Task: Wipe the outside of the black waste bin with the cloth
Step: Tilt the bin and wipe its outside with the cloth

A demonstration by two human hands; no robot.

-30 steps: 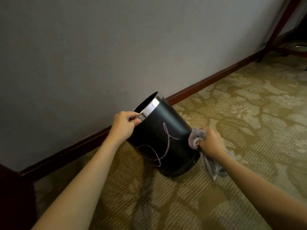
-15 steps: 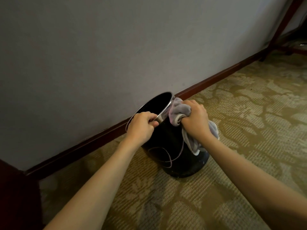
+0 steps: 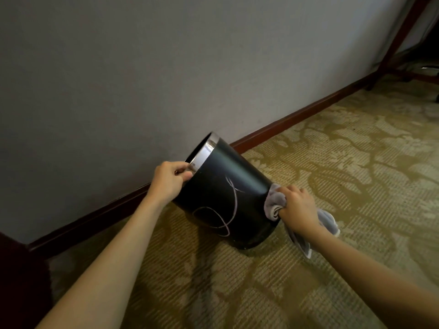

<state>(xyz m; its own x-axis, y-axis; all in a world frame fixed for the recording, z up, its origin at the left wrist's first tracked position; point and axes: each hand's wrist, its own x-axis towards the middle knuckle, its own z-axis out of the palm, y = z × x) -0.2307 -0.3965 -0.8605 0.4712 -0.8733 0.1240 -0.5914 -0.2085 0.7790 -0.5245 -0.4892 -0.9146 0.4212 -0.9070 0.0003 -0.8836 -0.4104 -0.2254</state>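
Note:
The black waste bin [image 3: 228, 186] has a silver rim and a pale swirl drawn on its side. It is tilted toward the wall, its mouth facing up and left and its base resting on the carpet. My left hand [image 3: 169, 179] grips the silver rim at the lower left of the mouth. My right hand [image 3: 297, 207] holds a bunched grey cloth [image 3: 275, 203] pressed against the bin's right side near the base. A loose end of the cloth hangs below my right wrist.
A grey wall [image 3: 166, 67] with a dark red baseboard [image 3: 297, 117] runs diagonally just behind the bin. Patterned gold carpet [image 3: 344, 162] covers the floor. Dark wooden furniture legs [image 3: 399, 36] stand at the far right, and a dark piece of furniture [image 3: 14, 269] sits at the left edge.
The cloth slid from the bin's rim down its right side to near the base. The bin went from near upright to tilted toward the wall, with my left hand still on the rim.

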